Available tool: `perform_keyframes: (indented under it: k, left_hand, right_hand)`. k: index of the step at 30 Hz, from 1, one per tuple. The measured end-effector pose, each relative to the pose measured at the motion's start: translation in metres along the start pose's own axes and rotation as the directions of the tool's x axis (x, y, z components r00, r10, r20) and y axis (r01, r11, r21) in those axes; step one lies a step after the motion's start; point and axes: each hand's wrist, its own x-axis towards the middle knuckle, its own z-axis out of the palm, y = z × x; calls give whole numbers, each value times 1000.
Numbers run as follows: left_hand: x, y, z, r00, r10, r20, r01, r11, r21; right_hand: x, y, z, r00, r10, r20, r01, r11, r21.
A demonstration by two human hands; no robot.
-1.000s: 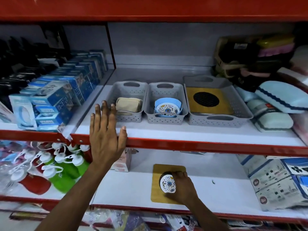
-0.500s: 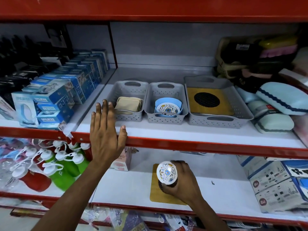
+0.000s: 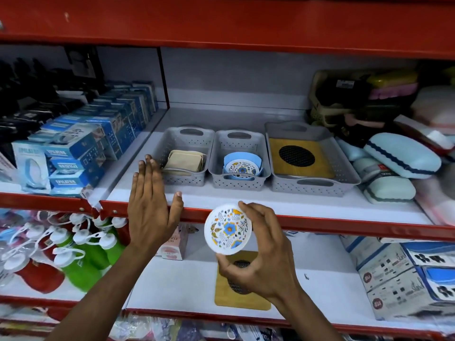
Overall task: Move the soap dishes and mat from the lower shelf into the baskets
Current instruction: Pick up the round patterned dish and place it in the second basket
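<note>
Light is soft and even on the white middle shelf board (image 3: 246, 195), while edges around it are blurred, bent and darker.

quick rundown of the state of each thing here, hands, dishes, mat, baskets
right hand: closed on the round white floral soap dish, lifted off the lower shelf
left hand: open, flat on the red shelf edge
yellow wooden mat: flat on the lower shelf
left grey basket: holds beige pieces
middle grey basket: holds blue and floral dishes
large right grey basket: holds a yellow mat
</note>
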Motion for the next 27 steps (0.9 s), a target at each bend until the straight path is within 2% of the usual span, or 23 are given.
perform_keyframes:
  k: [11,27]
  left_hand:
    - [1,1,-3,999,-17,37,18,1000,-12]
    - [1,2,-4,1000,-11,17,12,999,-33]
  right_hand:
    - [45,-2,-7,988,131,-86,-129,991,20]
    - [60,2,-9,980,160,-120,-169,983,-68]
